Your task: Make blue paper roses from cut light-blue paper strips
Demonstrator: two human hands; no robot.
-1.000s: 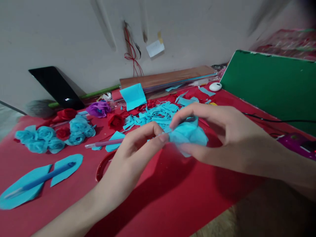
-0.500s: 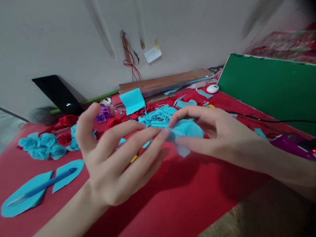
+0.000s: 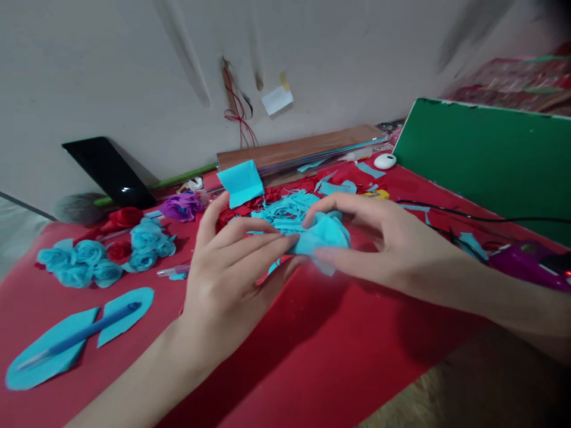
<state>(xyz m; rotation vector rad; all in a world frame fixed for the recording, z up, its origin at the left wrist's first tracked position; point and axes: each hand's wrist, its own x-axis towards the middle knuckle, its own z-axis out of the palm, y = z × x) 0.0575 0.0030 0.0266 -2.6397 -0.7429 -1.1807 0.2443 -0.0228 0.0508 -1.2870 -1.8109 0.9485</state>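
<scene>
Between both hands, above the red table, is a blue crepe paper flower (image 3: pixel 328 235) with soft ruffled petals. My right hand (image 3: pixel 375 235) holds it from the right, thumb below and fingers curled over the top. At its left end, my left hand (image 3: pixel 236 267) pinches the base with its fingertips; whatever lies inside that pinch is hidden. Just behind the flower lies a heap of blue paper shreds (image 3: pixel 289 208). Finished blue paper roses (image 3: pixel 89 255) rest in a cluster at the left, with a red rose (image 3: pixel 118 252) among them.
A blue pen (image 3: pixel 93 328) lies across cut blue paper pieces at the front left. A black phone (image 3: pixel 107 169) leans on the wall. A green board (image 3: pixel 486 160) stands at right, near a white earbud (image 3: pixel 385 161), a black cable (image 3: pixel 482 218) and a purple device (image 3: pixel 526 261).
My left hand has turned and drawn its fingers in, its thumb and index finger lower and further right. The flower looks more gathered and has turned slightly in my right hand.
</scene>
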